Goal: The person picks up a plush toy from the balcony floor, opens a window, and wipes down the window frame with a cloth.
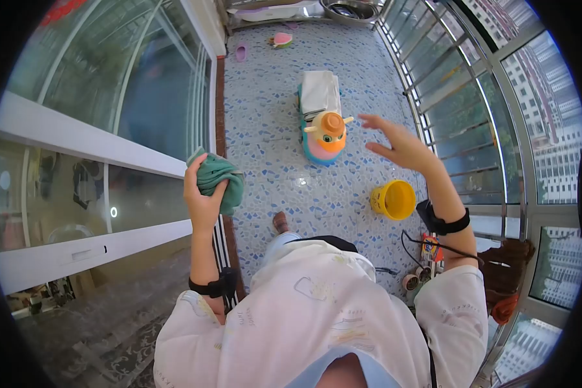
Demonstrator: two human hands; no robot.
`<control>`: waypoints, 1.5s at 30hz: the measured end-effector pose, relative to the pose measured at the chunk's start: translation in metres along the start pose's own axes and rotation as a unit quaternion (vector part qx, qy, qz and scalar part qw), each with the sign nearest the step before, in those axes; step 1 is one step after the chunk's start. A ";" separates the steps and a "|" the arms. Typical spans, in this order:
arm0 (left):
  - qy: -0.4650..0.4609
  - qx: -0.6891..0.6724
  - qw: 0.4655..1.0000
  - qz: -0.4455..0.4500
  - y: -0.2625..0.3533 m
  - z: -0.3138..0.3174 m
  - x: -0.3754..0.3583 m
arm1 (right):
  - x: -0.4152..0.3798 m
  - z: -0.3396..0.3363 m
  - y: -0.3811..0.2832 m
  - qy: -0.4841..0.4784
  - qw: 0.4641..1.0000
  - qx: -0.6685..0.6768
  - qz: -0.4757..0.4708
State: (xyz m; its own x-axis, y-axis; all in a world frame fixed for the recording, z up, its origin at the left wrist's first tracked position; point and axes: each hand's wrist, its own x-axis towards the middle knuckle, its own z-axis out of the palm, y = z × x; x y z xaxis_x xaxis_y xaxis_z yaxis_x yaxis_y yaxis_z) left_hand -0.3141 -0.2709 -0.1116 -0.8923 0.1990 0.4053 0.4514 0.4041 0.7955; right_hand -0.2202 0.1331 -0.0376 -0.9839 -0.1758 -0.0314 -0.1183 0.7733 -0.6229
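Observation:
A bunched green cloth is in my left hand, thumb and fingers closed around it, close to the white frame of the sliding glass door. My right hand is raised with its fingers apart and nothing in them. It is to the right of a ride-on toy that has an orange and cream animal head and a blue base. White folded material lies on the toy's back. Below my right hand, a yellow bucket stands on the floor.
Blue-speckled tiles cover the floor. Metal window bars run along the right. At the far end are a metal basin, a purple slipper and a pink-and-green toy. A red packet lies near my right elbow.

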 end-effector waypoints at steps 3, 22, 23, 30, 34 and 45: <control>0.016 0.006 1.000 -0.008 -0.026 -0.025 0.013 | 0.042 -0.016 -0.016 0.003 1.000 -0.022 -0.004; 0.070 0.061 0.994 -0.052 -0.030 0.004 0.160 | 0.185 -0.057 0.129 0.040 0.998 0.057 -0.006; 0.073 0.063 0.994 -0.053 -0.026 0.007 0.170 | 0.192 -0.062 0.138 0.051 0.996 0.065 -0.016; 0.123 0.063 0.990 -0.025 -0.028 0.018 0.210 | 0.257 -0.095 0.153 0.006 0.998 0.062 -0.009; 0.130 0.039 0.989 -0.064 -0.054 0.022 0.228 | 0.310 -0.098 0.158 -0.019 0.997 0.059 -0.034; 0.102 0.032 0.991 -0.078 -0.156 0.018 0.336 | 0.466 -0.123 0.132 0.009 0.998 -0.041 -0.042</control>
State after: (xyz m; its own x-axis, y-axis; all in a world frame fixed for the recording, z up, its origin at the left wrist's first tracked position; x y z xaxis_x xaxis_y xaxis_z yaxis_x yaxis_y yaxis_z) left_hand -0.6846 -0.2506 -0.1073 -0.9287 -0.0530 0.3671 0.3005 0.4727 0.8284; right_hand -0.7104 0.2282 -0.0387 -0.9723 -0.2315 0.0319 -0.2096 0.8036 -0.5570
